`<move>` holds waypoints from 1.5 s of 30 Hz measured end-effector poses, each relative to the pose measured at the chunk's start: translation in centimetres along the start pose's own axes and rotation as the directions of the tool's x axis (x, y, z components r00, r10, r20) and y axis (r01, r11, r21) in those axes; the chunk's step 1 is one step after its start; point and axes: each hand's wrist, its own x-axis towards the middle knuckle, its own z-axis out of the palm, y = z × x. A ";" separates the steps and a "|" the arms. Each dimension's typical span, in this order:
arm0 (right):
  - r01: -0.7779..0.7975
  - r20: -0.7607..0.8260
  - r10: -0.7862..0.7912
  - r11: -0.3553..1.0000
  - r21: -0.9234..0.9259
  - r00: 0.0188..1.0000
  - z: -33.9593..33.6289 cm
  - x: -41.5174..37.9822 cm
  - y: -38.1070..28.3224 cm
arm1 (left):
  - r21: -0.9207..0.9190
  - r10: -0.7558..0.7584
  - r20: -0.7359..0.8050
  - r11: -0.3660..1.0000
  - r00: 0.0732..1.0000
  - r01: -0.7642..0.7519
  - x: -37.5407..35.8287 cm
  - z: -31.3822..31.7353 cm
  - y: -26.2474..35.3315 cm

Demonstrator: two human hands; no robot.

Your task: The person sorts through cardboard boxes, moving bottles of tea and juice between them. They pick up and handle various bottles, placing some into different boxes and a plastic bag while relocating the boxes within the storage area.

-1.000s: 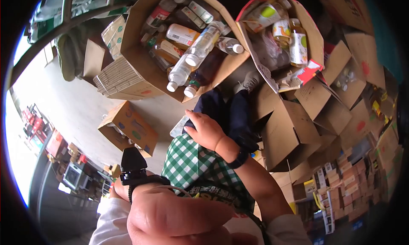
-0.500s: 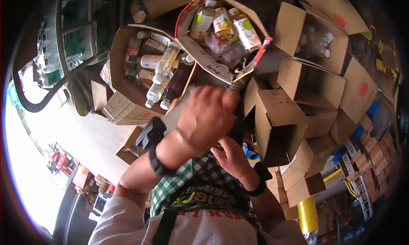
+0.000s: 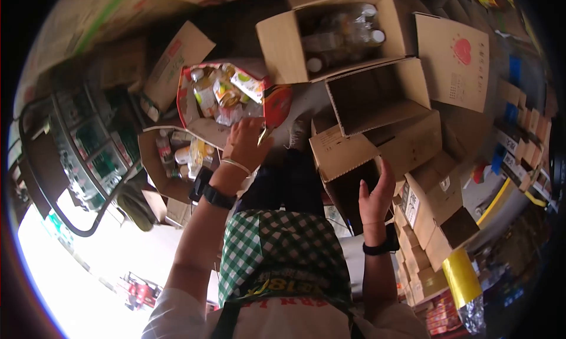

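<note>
My left hand [image 3: 244, 145] reaches forward to the near edge of a red-rimmed carton [image 3: 184, 97], its fingers extended over the rim. Inside that carton lie several bottles of pale yellow drink [image 3: 225, 93] with fruit labels, and clear plastic. Below and left of it, a brown carton [image 3: 154, 173] holds mixed bottles [image 3: 199, 154], partly hidden behind my left forearm. My right hand [image 3: 375, 198] is raised with thumb and fingers apart, holding nothing. It overlaps the side of an open cardboard box [image 3: 345, 153] in this view.
Another open carton [image 3: 282, 47] at the top holds clear plastic bottles [image 3: 336, 38]. Beside it stand an open box [image 3: 377, 97] and an upright flap with a red heart [image 3: 461, 50]. A metal-framed cart [image 3: 59, 144] is at left, a yellow roll [image 3: 461, 277] at lower right.
My view has swung, shifting the cartons. My left hand has moved from a bent-over pose in front of me to the red-rimmed carton's edge. My right hand has moved out right, away from the left.
</note>
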 end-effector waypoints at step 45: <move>-0.198 0.320 0.257 0.959 -0.204 0.912 2.9 38.5 3.3 | 0.512 -0.231 0.706 0.819 0.670 -0.257 24.3 10.6 -1.6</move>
